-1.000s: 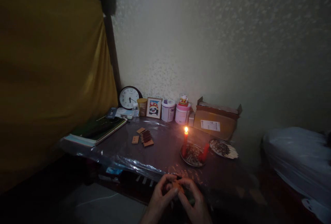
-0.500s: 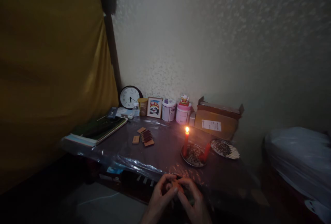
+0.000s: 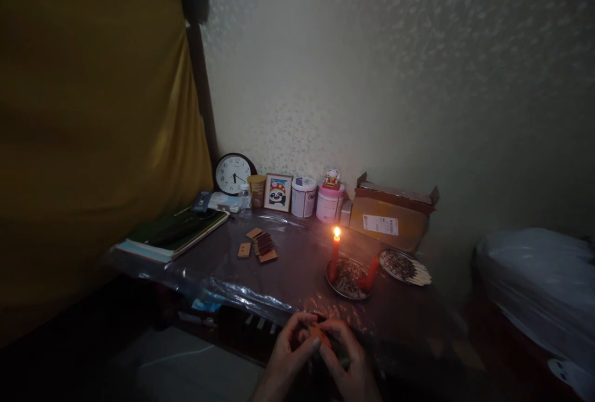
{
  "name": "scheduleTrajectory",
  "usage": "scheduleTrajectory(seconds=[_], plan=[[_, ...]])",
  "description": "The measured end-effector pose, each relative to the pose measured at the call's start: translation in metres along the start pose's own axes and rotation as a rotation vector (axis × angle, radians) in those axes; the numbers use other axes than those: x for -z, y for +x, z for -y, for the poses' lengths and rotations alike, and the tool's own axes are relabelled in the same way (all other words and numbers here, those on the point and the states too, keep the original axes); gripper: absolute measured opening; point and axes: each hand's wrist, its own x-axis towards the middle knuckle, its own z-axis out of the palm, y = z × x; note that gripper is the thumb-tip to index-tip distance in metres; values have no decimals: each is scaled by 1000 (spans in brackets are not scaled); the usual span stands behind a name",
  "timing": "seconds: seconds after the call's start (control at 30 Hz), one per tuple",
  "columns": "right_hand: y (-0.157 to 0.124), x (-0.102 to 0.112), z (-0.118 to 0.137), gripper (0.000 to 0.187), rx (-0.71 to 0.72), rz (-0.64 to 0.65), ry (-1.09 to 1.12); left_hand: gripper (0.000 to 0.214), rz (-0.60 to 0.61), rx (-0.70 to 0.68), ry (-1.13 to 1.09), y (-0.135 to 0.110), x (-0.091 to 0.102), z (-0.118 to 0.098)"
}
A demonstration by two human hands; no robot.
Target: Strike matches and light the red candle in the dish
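Observation:
Both hands meet at the table's near edge, low in the view. My left hand (image 3: 289, 352) and my right hand (image 3: 346, 355) have their fingers curled and pinched together on a small orange-brown box (image 3: 318, 332), likely a matchbox, held between them. Just beyond the hands a lit red candle (image 3: 334, 253) stands in a round dish (image 3: 347, 279), with a second, unlit red candle stub (image 3: 370, 273) leaning at its right rim. A plate of used matchsticks (image 3: 403, 266) lies to the right of the dish.
Several small matchboxes (image 3: 260, 245) lie mid-table. A wall clock (image 3: 233, 174), framed panda picture (image 3: 277, 192), two tins (image 3: 316, 199) and a cardboard box (image 3: 389, 215) line the wall. Books (image 3: 174, 235) sit at the left, a yellow curtain (image 3: 93, 142) beside them, a plastic-wrapped bundle (image 3: 534, 284) at the right.

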Motion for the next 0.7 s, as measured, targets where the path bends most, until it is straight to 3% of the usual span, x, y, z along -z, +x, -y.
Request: scheduleTrajectory(seconds=[0.43, 0.7], plan=[[0, -1, -5, 22, -20, 38, -42, 37, -16, -8, 28, 0, 0, 2], [-2, 3, 7, 21, -4, 31, -28, 37, -10, 29, 0, -4, -2, -3]])
